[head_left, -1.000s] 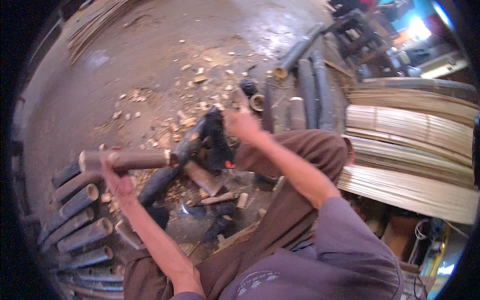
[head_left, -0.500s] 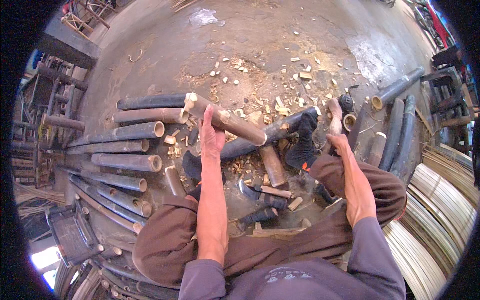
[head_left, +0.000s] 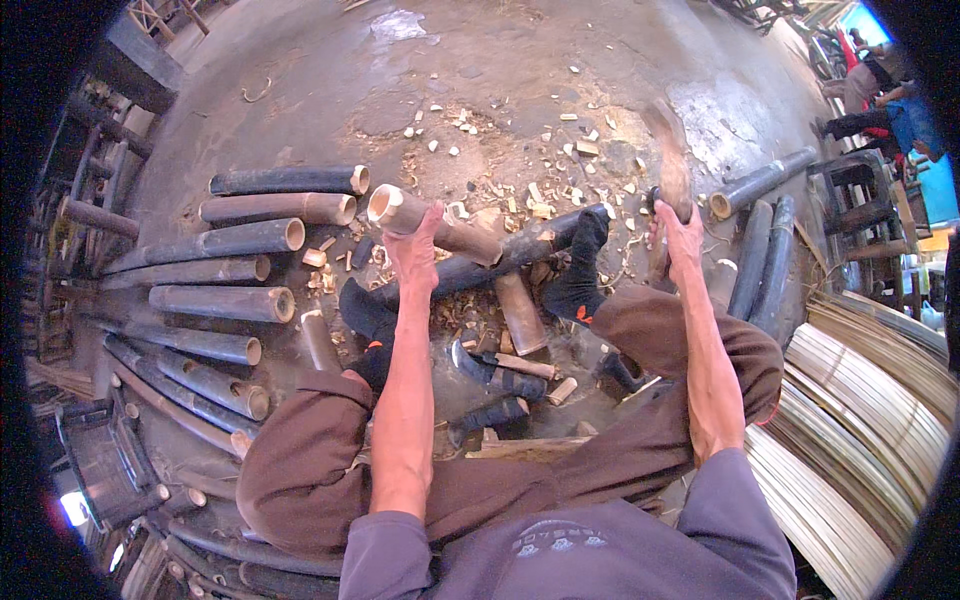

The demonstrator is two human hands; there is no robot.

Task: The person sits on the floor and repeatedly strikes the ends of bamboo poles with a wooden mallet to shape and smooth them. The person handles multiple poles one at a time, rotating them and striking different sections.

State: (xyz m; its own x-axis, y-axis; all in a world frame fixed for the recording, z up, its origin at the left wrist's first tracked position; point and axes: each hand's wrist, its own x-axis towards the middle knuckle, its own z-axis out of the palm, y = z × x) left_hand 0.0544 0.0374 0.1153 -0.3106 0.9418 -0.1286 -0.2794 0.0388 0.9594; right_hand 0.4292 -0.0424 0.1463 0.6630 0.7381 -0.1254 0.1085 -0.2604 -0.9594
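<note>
My left hand [head_left: 414, 250] is closed around a short brown bamboo piece [head_left: 468, 240], raised with its pale open end tilted up to the left. In my right hand [head_left: 682, 238] is a brown wooden club [head_left: 671, 155], pointing upward and smeared by motion. Between my feet in black socks lies a dark bamboo pole [head_left: 525, 246], slanting up to the right. Beneath it, a brown bamboo length [head_left: 520, 315] points toward me. Nearer my legs rests a tool with a curved metal blade [head_left: 466, 360], beside a dark-handled tool [head_left: 490, 418].
Several cut bamboo poles [head_left: 225, 303] lie side by side at the left. Wood chips [head_left: 540, 200] litter the floor ahead. Dark poles [head_left: 765, 255] and stacked pale strips [head_left: 850, 410] are on the right. People [head_left: 915, 125] sit at the far right.
The wooden club has swung up and away from me with my right hand. The bamboo piece in my left hand has turned, its open end now facing me more. The view has shifted slightly.
</note>
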